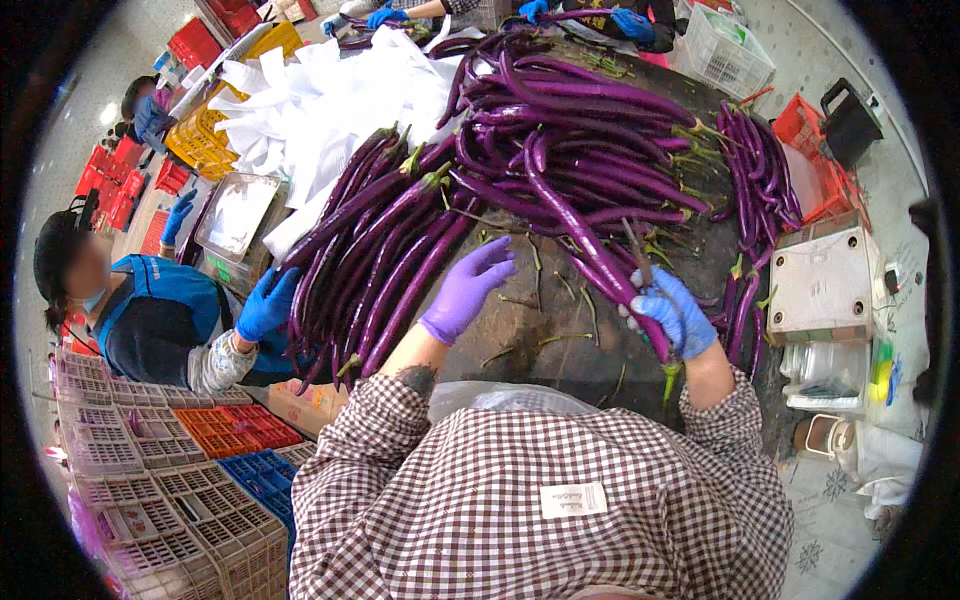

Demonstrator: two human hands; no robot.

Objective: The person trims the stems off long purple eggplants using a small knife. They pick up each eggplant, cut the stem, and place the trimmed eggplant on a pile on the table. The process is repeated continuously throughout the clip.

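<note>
My right hand [673,313], in a blue glove, grips a long purple eggplant [577,229] near its green stem end, which points down towards me. A thin dark tool, perhaps scissors or a knife [637,247], also sticks up out of that hand; its kind is unclear. My left hand [471,289], in a purple glove, is held over the dark table [555,360] with fingers apart and nothing in it. Left of it lies a big bundle of eggplants [390,247]. Beyond both hands spreads a large heap of eggplants [570,127], stems mostly to the right. Cut stems [585,307] are scattered between my hands.
White foam-like sleeves [322,97] are piled at the back left. A co-worker [165,300] stands at the left, a gloved hand at the bundle. Others' gloved hands work across the table. More eggplants [757,172] and an upturned white box [821,281] are at the right; stacked crates [180,495] stand lower left.
</note>
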